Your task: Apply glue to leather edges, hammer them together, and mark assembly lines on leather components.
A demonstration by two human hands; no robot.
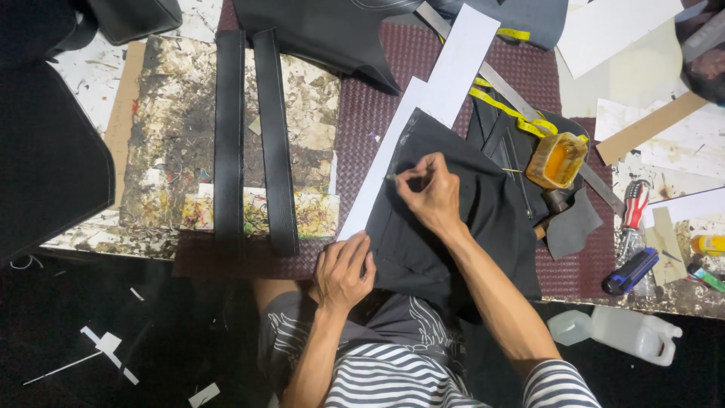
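A black leather panel (483,219) lies on the dark red woven mat (377,113) in front of me. My right hand (429,190) rests on the panel near its left edge, fingers pinched on a small thin tool whose tip (392,177) pokes out to the left. My left hand (344,268) presses flat on the panel's lower left corner, beside the end of a long white paper strip (423,113).
Two black leather straps (253,136) lie on a stained cutting board at left. An amber glue pot (556,160), a yellow tape measure (513,113), a metal ruler, a red-handled screwdriver (634,208) and a blue utility knife (630,272) sit at right. A white plastic jug (627,332) lies below the table edge.
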